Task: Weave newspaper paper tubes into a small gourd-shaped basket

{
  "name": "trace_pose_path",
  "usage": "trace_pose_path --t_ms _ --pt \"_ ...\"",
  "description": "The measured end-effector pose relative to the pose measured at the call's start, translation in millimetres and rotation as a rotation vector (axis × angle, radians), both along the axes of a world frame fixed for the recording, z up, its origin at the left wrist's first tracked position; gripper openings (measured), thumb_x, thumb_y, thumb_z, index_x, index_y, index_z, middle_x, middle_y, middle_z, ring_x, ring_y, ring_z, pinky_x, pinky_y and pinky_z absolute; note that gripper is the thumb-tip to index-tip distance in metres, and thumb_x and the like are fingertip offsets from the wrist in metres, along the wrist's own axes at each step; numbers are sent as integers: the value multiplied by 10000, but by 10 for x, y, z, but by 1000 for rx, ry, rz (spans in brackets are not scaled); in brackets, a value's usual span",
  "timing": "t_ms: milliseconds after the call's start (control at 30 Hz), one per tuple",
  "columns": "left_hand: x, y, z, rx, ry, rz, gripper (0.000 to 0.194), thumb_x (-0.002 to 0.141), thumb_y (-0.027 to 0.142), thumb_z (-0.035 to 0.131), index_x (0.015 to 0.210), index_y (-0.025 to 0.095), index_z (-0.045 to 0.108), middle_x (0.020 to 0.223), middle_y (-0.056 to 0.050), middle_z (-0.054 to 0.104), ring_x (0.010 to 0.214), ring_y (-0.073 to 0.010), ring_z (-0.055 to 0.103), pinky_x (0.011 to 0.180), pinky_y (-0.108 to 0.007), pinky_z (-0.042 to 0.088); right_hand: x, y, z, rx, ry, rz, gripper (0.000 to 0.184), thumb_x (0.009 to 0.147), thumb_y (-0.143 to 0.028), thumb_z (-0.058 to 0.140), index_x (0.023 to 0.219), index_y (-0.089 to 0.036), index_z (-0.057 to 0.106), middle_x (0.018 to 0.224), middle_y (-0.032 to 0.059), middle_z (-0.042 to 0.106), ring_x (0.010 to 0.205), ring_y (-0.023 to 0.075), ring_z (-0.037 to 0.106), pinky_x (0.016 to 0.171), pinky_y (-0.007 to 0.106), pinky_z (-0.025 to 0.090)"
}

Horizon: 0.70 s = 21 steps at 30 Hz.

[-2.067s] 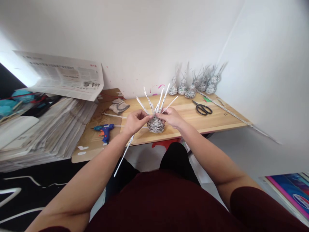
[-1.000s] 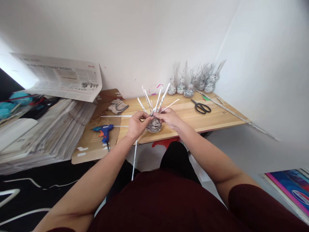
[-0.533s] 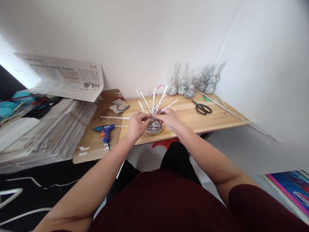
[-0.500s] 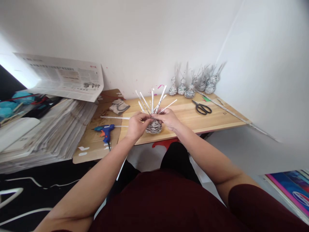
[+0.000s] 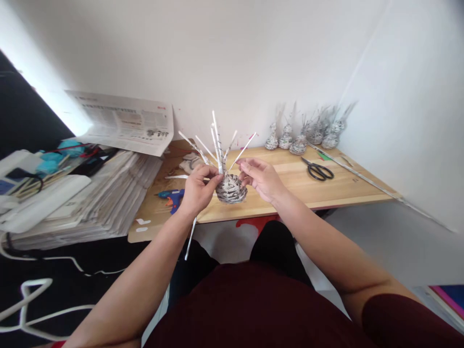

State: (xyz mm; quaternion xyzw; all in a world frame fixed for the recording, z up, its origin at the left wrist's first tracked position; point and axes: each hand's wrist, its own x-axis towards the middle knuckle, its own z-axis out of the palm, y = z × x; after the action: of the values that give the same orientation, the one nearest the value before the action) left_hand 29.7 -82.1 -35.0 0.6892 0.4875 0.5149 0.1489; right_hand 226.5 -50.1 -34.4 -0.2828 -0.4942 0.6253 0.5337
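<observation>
A small rounded basket woven from rolled newspaper (image 5: 232,188) is in front of me at the table's near edge. Several paper sticks (image 5: 219,145) fan up from its top. My left hand (image 5: 200,188) is closed, thumb and fingers pinching the sticks and upper rim at the basket's left side. My right hand (image 5: 261,178) is at the right side, fingers partly curled and apart, fingertips close to a thin stick (image 5: 248,146) and the woven wall; whether they touch is unclear. A loose paper strip (image 5: 190,239) hangs below my left hand over the table edge.
Several finished woven gourd shapes (image 5: 299,144) stand against the wall. Black scissors (image 5: 318,170) and a long paper stick (image 5: 362,175) lie on the right. At left are a blue glue gun (image 5: 174,198), a cloth (image 5: 190,163) and a newspaper stack (image 5: 119,193).
The basket has turned, and its sticks now lean differently. My right hand has loosened from the rim and moved slightly right. The view has shifted a little to the left.
</observation>
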Motion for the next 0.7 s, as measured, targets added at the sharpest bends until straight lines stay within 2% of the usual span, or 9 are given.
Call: trace_pose_path --t_ms 100,200,300,400,500,567,700 --pt "-171 -119 164 6 -68 26 146 837 342 671 814 200 644 858 -22 621 758 -150 589 671 -263 501 -2 -94 102 39 47 -58 442 606 -528 874 845 -201 696 873 15 658 651 99 583 531 227 487" --pt "-379 -285 318 53 -130 69 175 859 377 682 863 209 630 854 -18 621 739 -142 589 658 -255 509 -34 -188 125 77 1 -32 397 683 -562 827 799 -202 704 715 11 623 581 113 560 480 243 451" --pt "-559 -491 456 195 -181 133 196 884 399 676 859 227 585 830 -5 598 707 -136 577 646 -262 518 -145 -229 -1 94 -138 71 429 756 -619 751 749 -192 709 604 13 587 519 123 543 444 252 425" --pt "-665 -695 566 428 -123 224 154 911 355 656 834 235 598 847 -10 601 768 -153 600 696 -289 534 -345 -195 -232 81 -361 221 467 800 -639 684 750 -176 717 588 11 579 508 124 546 457 252 443" --pt "-733 -858 638 655 -12 343 73 893 256 680 822 243 664 858 -15 618 849 -173 614 786 -329 542 -586 -152 -428 99 -639 381 335 826 -504 683 877 -182 759 625 8 620 563 139 588 517 254 469" --pt "-799 -952 673 744 19 423 64 861 204 710 826 254 690 837 -10 619 864 -177 611 816 -341 538 -735 -158 -489 185 -806 406 267 851 -430 652 864 -192 773 646 19 665 583 150 600 546 263 460" --pt "-1039 -1142 724 820 -88 492 76 815 195 746 809 242 685 863 -3 616 824 -168 612 806 -352 531 -1020 -195 -506 401 -990 385 308 877 -406 628 696 -195 761 662 44 719 608 169 609 594 285 431"
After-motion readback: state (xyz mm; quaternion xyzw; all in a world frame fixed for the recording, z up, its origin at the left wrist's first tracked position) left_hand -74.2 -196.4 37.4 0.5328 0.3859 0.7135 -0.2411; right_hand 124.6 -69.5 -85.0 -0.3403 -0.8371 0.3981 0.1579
